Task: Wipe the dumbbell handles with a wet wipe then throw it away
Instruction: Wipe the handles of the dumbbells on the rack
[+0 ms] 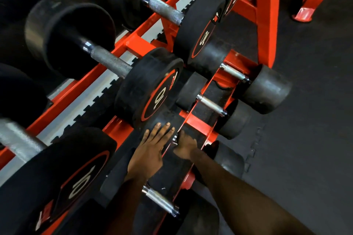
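A small black dumbbell lies on the lower tier of the red rack [198,122], its right head [228,160] past the rail. My right hand [185,149] is curled round its handle, of which only a chrome end [174,138] shows. My left hand [150,149] lies flat with straight fingers on that dumbbell's left head [168,120]. No wet wipe is visible; anything inside my right fist is hidden.
More small dumbbells lie on the lower tier, with bare chrome handles nearer me [160,200] and farther along [211,104] [234,73]. Large dumbbells marked 10 fill the upper tier, one handle [111,62] just above my hands. Dark rubber floor [298,139] lies to the right.
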The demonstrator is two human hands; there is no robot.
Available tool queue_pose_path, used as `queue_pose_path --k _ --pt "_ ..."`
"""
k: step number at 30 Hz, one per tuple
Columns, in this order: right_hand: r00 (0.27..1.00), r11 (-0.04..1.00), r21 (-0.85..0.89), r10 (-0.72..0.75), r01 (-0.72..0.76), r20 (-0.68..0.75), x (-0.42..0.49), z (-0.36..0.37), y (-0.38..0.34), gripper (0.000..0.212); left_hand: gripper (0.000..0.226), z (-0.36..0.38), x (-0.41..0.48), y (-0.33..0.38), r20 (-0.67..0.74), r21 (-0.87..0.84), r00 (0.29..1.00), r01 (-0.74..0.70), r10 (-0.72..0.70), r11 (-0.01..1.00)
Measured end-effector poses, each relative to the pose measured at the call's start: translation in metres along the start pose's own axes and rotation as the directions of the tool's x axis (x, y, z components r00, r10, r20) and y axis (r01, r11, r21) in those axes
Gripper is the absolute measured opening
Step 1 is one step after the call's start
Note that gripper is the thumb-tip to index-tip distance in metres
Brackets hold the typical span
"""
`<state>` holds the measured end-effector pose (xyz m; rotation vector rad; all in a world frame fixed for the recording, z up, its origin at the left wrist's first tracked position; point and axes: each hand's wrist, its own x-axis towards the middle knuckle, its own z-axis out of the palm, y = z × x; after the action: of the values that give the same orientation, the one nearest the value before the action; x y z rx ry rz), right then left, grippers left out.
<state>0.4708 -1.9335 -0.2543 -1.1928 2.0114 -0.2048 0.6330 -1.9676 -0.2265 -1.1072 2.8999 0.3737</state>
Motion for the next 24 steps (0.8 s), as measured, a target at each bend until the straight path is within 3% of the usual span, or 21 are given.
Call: queue_pose_path --k 3,8,11,16,21,24 --pt "1.000 1.000 -0.008 0.028 -0.028 0.004 -0.004 0.000 0.005 0.058 0.083 0.000 0.000 0.002 -0.010 -0.010 1.000 -0.004 0.004 1.000" --pt "0.994 0.971 -0.221 0.081 -0.096 -0.077 -0.023 0.012 0.015 0.059 0.098 0.002 0.000 -0.001 -0.016 -0.007 1.000 -0.008 0.008 1.000" --pt "0.978 0.956 -0.222 0.163 -0.190 -0.133 -0.035 0.010 0.028 0.042 0.099 0.005 0.001 -0.003 -0.054 -0.020 0.998 -0.028 0.027 0.999" --pt "0.984 0.969 -0.230 0.058 -0.096 -0.169 -0.049 -0.013 0.026 0.025 0.086 0.007 -0.005 -0.004 -0.095 -0.090 0.995 -0.046 0.037 0.995" --pt "0.939 0.995 0.005 0.100 -0.104 -0.329 -0.050 -0.050 0.041 0.018 0.051 0.003 0.007 0.013 -0.372 -0.285 0.924 -0.019 -0.092 0.958" --pt "0.904 0.973 0.224 0.150 -0.062 -0.400 -0.050 -0.078 0.046 0.019 0.044 -0.012 0.043 0.028 -0.370 -0.348 0.920 -0.011 -0.127 0.937"
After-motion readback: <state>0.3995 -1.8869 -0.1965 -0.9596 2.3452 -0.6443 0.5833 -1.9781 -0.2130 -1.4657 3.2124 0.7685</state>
